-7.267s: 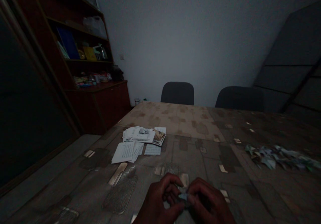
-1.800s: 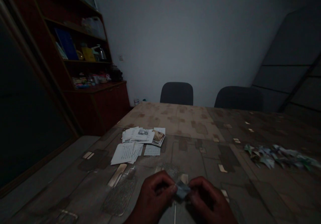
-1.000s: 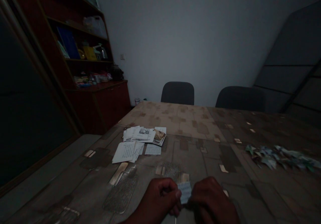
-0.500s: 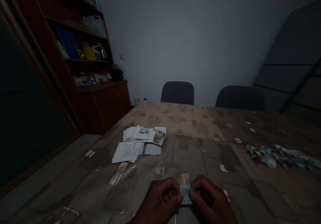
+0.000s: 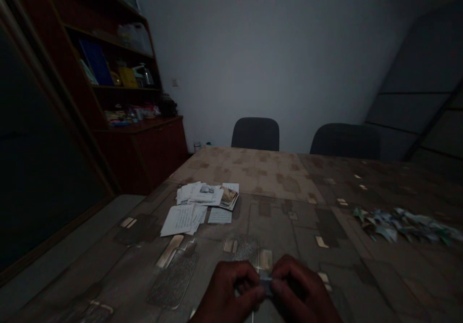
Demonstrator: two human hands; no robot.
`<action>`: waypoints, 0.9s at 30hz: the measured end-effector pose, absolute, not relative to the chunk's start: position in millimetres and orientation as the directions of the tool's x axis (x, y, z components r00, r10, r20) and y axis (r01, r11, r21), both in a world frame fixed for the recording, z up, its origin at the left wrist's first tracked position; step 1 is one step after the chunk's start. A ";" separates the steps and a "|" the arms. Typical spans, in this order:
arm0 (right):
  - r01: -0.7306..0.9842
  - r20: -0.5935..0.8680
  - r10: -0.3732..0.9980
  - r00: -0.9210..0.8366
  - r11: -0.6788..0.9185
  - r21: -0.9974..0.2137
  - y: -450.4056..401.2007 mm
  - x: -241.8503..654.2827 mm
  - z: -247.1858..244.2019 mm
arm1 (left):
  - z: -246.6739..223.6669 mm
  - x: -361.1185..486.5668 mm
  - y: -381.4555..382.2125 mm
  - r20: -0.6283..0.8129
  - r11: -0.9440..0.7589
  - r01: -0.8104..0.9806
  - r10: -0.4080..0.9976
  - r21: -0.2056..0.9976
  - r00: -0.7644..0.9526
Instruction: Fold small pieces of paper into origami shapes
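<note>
Paper (image 5: 266, 284), small and bluish-grey, is found between my two hands, low in the head view and just right of centre. My left hand (image 5: 235, 287) pinches one side between thumb and curled fingers; my right hand (image 5: 303, 289) pinches the other, the thumbs close together. Both grips are closed on it. Its folds are too dark to make out, and I cannot tell whether it touches the table (image 5: 275, 231). Beyond the left hand, white cards (image 5: 181, 219) lie in overlapping groups, a brown picture showing at their right side. A heap (image 5: 401, 225) of crumpled or folded pieces, pale with green bits, lies well apart to the right. Two dark chairs (image 5: 255, 134) stand at the far edge; a red-brown cabinet (image 5: 162, 147) with filled shelves stands far left.
</note>
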State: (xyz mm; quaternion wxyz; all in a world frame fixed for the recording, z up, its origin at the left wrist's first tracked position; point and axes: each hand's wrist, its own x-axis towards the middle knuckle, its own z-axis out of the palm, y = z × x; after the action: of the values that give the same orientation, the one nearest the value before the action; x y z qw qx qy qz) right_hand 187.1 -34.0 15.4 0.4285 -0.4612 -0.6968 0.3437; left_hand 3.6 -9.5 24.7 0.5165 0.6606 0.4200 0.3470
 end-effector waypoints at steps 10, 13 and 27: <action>0.373 0.321 0.924 -0.206 0.377 -0.848 -30.6 188.7 11.8 | 19.3 5.2 -7.1 -0.053 -0.018 0.157 0.898 0.987 0.436; 0.379 0.330 0.919 -0.215 0.390 -0.839 -31.4 189.0 12.0 | 23.2 1.6 -7.3 0.073 -0.175 0.206 0.902 0.963 0.426; 0.359 0.304 0.929 -0.211 0.363 -0.860 -34.5 183.0 12.5 | 18.7 -1.4 -8.8 0.301 -0.430 0.235 0.848 0.872 0.436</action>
State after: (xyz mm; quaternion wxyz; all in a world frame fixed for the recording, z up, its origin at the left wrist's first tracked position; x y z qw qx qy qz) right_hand 183.0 -34.5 12.5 0.4306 -0.4571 -0.7042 0.3312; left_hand -1.4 -8.8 18.7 0.3934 0.7505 0.3610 0.3894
